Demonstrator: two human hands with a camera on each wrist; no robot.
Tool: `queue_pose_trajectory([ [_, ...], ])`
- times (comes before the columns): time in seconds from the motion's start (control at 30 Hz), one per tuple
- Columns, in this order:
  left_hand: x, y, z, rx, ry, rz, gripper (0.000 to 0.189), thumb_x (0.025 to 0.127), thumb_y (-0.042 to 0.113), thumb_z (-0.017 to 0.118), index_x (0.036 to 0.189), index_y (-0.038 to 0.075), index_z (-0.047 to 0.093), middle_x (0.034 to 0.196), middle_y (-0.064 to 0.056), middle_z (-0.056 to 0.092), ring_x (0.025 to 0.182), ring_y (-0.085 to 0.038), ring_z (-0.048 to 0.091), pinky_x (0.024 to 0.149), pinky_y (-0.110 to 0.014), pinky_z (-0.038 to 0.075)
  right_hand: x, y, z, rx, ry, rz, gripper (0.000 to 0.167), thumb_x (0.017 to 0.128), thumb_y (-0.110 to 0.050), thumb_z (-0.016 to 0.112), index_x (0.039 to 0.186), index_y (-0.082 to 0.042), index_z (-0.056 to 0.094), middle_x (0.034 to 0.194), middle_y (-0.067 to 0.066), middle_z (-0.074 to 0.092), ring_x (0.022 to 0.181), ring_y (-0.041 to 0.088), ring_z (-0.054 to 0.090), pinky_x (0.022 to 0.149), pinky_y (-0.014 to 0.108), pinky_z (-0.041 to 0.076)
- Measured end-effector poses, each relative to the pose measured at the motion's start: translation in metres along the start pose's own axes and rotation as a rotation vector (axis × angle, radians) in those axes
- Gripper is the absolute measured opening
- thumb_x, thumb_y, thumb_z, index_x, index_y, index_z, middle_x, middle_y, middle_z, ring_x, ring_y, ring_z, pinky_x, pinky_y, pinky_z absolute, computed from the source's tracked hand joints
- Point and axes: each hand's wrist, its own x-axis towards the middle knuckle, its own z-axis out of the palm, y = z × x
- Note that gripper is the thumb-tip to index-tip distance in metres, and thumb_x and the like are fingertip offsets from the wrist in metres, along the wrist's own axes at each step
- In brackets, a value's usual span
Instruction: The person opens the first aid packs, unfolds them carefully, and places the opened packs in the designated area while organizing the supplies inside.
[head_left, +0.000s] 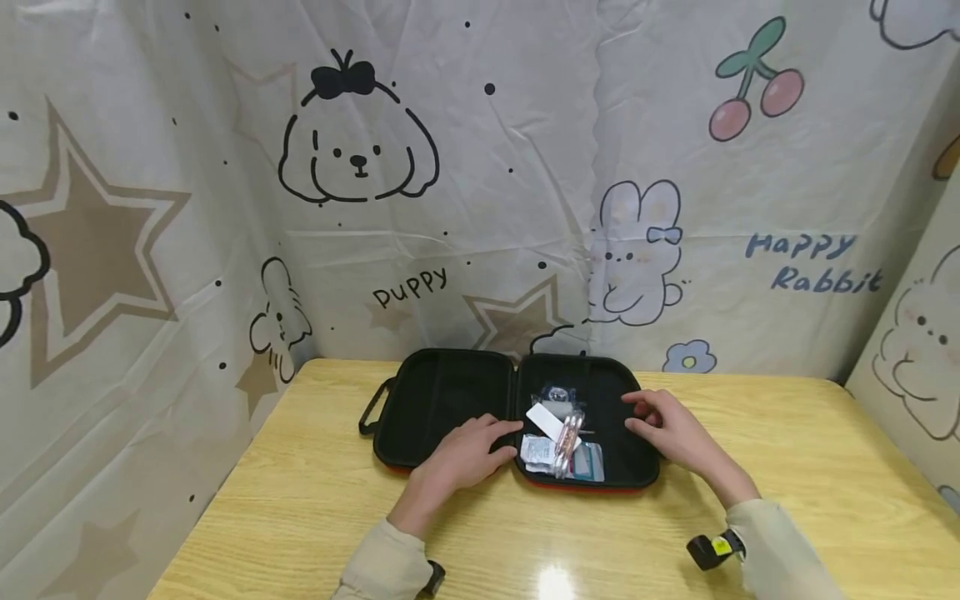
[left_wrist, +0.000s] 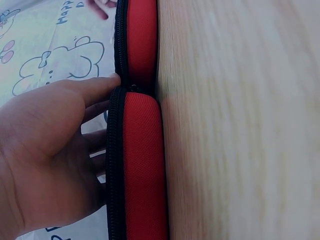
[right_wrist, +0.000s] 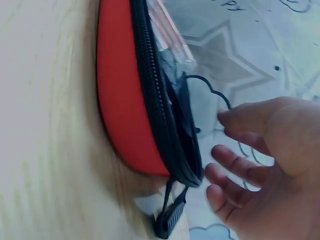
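Observation:
A zip case (head_left: 450, 400) with black lining and red outside lies unfolded in two halves. Its right half holds a clear pack of cotton swabs (head_left: 567, 446), a flat white piece (head_left: 545, 422), white packets (head_left: 537, 450) and a teal-and-clear packet (head_left: 587, 462). My left hand (head_left: 471, 450) reaches over the left half near the hinge, fingers extended; in the left wrist view its thumb meets the zipper edge (left_wrist: 118, 150). Above the right half's right side, my right hand (head_left: 667, 425) has loosely bent fingers and holds nothing. The right wrist view shows it beside the case's zip pull (right_wrist: 170, 220).
The case stands on a light wooden table (head_left: 300, 500) near its back edge. A carry handle (head_left: 372, 408) sticks out at the case's left. Behind and beside the table hangs a printed cloth (head_left: 510, 208) with cartoon drawings.

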Motion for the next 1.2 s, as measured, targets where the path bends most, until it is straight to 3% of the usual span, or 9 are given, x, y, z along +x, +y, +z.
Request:
queue_pose_trajectory([
  [0.3,-0.003,0.0,0.001,-0.017,0.02,0.005,0.045,0.102,0.038,0.054,0.145,0.027,0.052,0.13,-0.004,0.06,0.119,-0.023,0.056,0.1,-0.045,0.047,-0.036,-0.003,-0.003,0.056,-0.105,0.113,0.052,0.095,-0.026,0.068,0.135,0.003,0.054,0.113,0.02,0.053,0.083,0.017,0.047,0.071,0.026,0.042],
  [0.5,-0.004,0.0,0.001,-0.019,0.017,-0.008,0.045,0.102,0.038,0.054,0.145,0.028,0.053,0.13,-0.004,0.06,0.118,-0.024,0.056,0.1,-0.046,0.047,-0.04,0.004,-0.005,0.112,-0.179,0.099,0.055,0.095,-0.024,0.067,0.139,0.004,0.05,0.101,0.013,0.053,0.071,0.014,0.044,0.062,0.024,0.039],
  [0.73,-0.001,0.001,0.002,-0.019,0.016,-0.006,0.045,0.102,0.039,0.053,0.146,0.028,0.051,0.134,-0.005,0.058,0.122,-0.025,0.055,0.102,-0.046,0.046,-0.041,0.022,-0.007,0.302,-0.346,0.203,0.067,0.096,-0.026,0.065,0.15,0.0,0.034,0.091,0.011,0.049,0.063,0.017,0.056,0.048,0.026,0.041],
  [0.83,0.0,0.002,0.002,-0.022,0.025,-0.012,0.044,0.102,0.038,0.054,0.145,0.028,0.052,0.145,-0.008,0.05,0.13,-0.028,0.051,0.105,-0.047,0.045,-0.041,0.028,-0.006,0.356,-0.348,0.216,0.069,0.096,-0.027,0.066,0.15,-0.001,0.034,0.093,0.012,0.048,0.065,0.018,0.058,0.048,0.026,0.042],
  [0.93,0.002,0.004,0.001,-0.02,0.076,0.008,0.042,0.101,0.037,0.055,0.142,0.027,0.056,0.154,-0.009,0.04,0.136,-0.03,0.046,0.108,-0.049,0.043,-0.041,0.032,-0.005,0.379,-0.342,0.218,0.069,0.095,-0.027,0.067,0.15,-0.001,0.035,0.092,0.013,0.05,0.066,0.019,0.059,0.048,0.027,0.043],
  [1.07,0.006,0.012,-0.001,0.01,0.14,0.062,0.039,0.101,0.037,0.056,0.137,0.024,0.061,0.151,-0.004,0.047,0.134,-0.026,0.048,0.11,-0.047,0.041,-0.042,0.035,-0.006,0.392,-0.339,0.221,0.069,0.094,-0.026,0.068,0.15,-0.002,0.035,0.091,0.013,0.052,0.066,0.019,0.059,0.05,0.027,0.044],
  [1.2,0.009,0.017,0.001,0.012,0.094,0.088,0.041,0.101,0.04,0.055,0.138,0.022,0.06,0.145,-0.001,0.053,0.132,-0.024,0.048,0.112,-0.046,0.038,-0.042,0.036,-0.005,0.394,-0.337,0.219,0.069,0.094,-0.026,0.068,0.15,-0.002,0.036,0.091,0.013,0.052,0.066,0.019,0.058,0.05,0.026,0.044],
])
